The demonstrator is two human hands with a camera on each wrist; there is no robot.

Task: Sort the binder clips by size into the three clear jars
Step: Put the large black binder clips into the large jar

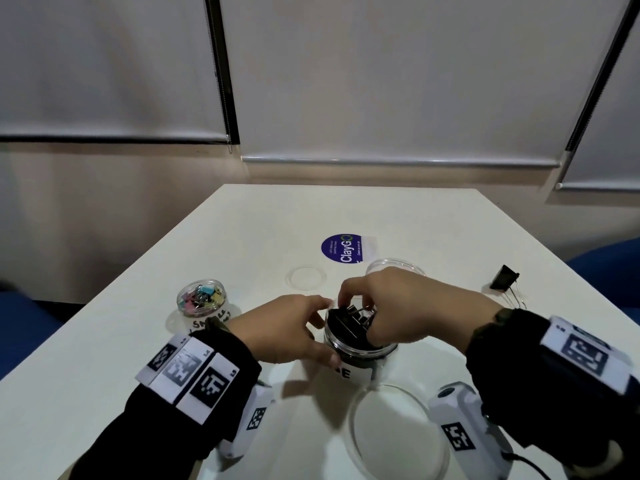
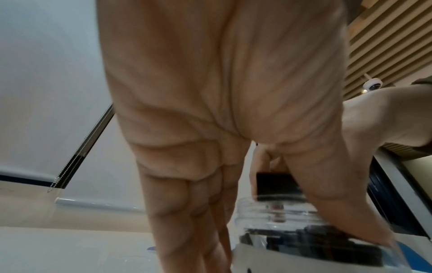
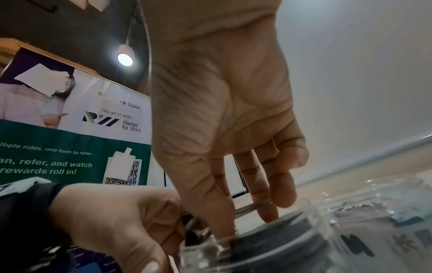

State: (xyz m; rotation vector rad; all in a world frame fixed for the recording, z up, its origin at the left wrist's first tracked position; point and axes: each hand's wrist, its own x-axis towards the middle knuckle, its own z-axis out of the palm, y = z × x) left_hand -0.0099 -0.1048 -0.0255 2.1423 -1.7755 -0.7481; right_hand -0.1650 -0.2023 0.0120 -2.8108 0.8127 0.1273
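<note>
We find the left hand (image 1: 287, 327) wrapped round the side of the near clear jar (image 1: 360, 355), steadying it on the white table (image 1: 242, 237). The right hand (image 1: 391, 303) reaches into the jar's mouth, fingers curled on a large black binder clip (image 1: 349, 318) atop the black clips packed inside. One black clip (image 1: 504, 278) lies loose at the table's right. The small jar (image 1: 202, 299) of coloured clips stands to the left. A third jar (image 1: 394, 265) sits behind the right hand.
</note>
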